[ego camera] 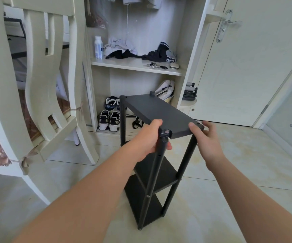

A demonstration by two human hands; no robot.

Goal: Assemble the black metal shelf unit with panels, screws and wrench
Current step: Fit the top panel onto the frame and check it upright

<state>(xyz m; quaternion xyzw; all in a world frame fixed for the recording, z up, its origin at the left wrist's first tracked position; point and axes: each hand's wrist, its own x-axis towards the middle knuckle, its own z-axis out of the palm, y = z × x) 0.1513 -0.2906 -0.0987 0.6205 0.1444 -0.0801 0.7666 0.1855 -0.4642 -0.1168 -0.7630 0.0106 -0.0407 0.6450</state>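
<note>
Head view: matte black shelf unit (136, 207), three flat rectangular panels (157, 172) on round tubular posts (181, 171), upright on glossy cream floor tiles (229, 199); left hand (147, 137) wrapped round near-left post (150, 186), fingers (168, 147) curled; right hand (206, 141) pinching top panel (159, 111) corner, thumb above.

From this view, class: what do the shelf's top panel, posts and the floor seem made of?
Top panel: matte black sheet, metal or coated board; even, dull surface. Posts: black tubes, probably painted metal; slight sheen, screw holes. Floor: pale glazed tile, judging by joints and gloss.
</note>
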